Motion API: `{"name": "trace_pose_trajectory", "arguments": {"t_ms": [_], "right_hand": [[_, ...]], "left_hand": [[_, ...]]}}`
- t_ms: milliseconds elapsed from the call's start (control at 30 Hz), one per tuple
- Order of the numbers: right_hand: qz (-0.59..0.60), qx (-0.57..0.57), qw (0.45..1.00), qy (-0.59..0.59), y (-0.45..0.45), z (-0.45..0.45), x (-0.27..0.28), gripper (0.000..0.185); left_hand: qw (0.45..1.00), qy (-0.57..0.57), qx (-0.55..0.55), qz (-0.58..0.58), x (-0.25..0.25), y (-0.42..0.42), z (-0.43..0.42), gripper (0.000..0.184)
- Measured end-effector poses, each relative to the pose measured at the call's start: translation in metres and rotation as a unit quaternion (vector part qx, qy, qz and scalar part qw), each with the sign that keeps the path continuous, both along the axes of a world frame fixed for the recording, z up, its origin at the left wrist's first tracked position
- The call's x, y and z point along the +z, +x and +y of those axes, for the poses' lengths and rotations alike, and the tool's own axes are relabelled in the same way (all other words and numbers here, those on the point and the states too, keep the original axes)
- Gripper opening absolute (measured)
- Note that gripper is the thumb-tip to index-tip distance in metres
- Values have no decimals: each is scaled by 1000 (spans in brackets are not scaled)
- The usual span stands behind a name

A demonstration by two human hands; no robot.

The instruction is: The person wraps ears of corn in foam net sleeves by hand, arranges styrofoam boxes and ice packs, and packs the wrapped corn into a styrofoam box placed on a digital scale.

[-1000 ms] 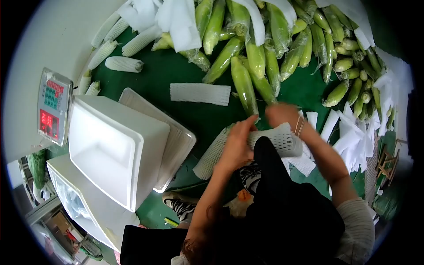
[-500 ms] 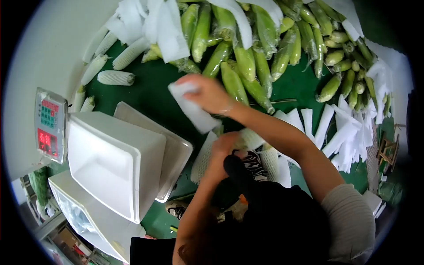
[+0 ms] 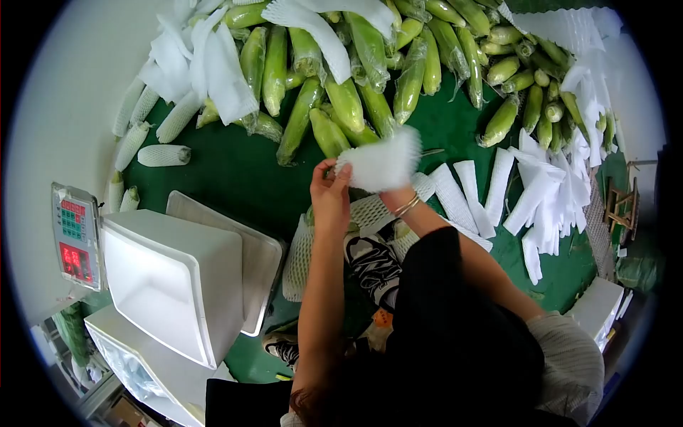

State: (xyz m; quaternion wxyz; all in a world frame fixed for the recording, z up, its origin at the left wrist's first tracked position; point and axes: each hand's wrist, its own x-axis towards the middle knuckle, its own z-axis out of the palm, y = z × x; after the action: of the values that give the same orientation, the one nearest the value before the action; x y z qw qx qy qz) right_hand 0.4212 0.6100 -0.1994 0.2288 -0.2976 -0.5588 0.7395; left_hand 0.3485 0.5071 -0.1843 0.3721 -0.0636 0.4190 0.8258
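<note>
A white foam net sleeve (image 3: 380, 162) is held up in front of me, its right end blurred. My left hand (image 3: 331, 188) pinches the sleeve's left edge between thumb and fingers. My right hand (image 3: 397, 195) is at the sleeve's lower right side; the foam hides its fingers, and I cannot tell whether they are inside or behind it. Just below lie a netted ear of corn (image 3: 296, 262) and another foam net (image 3: 373, 213), close to my shoes. Beyond my hands, green ears of corn (image 3: 346, 105) in clear film are heaped on the green surface (image 3: 235, 160).
Flat foam sleeves (image 3: 498, 186) lie to the right, more (image 3: 231, 85) on the corn. Several netted ears (image 3: 164, 155) sit at left. A white foam box (image 3: 160, 285) stands on edge by a scale display (image 3: 75, 238). Smaller ears (image 3: 544, 107) are piled back right.
The foam sleeve has moved right and is now held between both hands. My left hand has risen from the netted corn to its edge. The camera view has shifted slightly.
</note>
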Motion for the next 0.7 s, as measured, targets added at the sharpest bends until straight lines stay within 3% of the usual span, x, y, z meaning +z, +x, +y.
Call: {"name": "trace_pose_trajectory", "arguments": {"t_ms": [33,100,133,167,200,233,267,300,333,367,400,433,467,533,567,633,700], "right_hand": [[48,-78,944,-318,-5,6,4,10],[65,-84,924,-367,5,20,-10,17],[-114,30,975,-188,14,22,-8,20],[-282,145,948,6,18,23,-7,25],[-268,133,926,229,23,14,-24,33],[-269,130,927,226,23,13,-33,33],[-271,167,913,256,25,12,-40,38],[-270,206,896,286,24,11,-42,43],[-337,244,880,230,20,11,-3,36],[-331,240,882,235,21,12,29,36],[-264,221,912,223,27,9,56,33],[-199,202,937,206,31,7,76,31],[-203,200,938,199,28,6,94,31],[-159,164,946,228,9,2,116,23],[-158,164,946,230,-3,2,112,23],[-95,103,986,87,-29,1,90,29],[-105,55,991,60,-52,-1,58,30]], "left_hand": [[998,51,29,3,-9,-3,0,25],[994,-25,94,-49,-27,-5,-1,27],[976,-192,61,87,-61,0,-4,31],[932,-325,25,158,-76,5,-2,42],[864,-456,-12,214,-90,10,0,55],[864,-456,-17,215,-103,8,-2,55],[785,-452,-199,374,-127,5,-8,67],[825,-378,-270,322,-116,-3,-10,63],[917,-232,-278,169,-99,-8,-16,61],[958,-113,-260,41,-89,-10,-25,59],[969,-29,-239,-54,-78,-6,-34,57],[956,-16,-183,-230,-8,3,-20,66],[954,-21,-186,-236,19,6,-24,66],[908,225,-175,-308,47,6,-38,53],[908,226,-175,-307,46,0,-38,53],[958,143,-97,-227,33,-15,-38,50],[987,57,-19,-147,10,-31,-36,47]]}}
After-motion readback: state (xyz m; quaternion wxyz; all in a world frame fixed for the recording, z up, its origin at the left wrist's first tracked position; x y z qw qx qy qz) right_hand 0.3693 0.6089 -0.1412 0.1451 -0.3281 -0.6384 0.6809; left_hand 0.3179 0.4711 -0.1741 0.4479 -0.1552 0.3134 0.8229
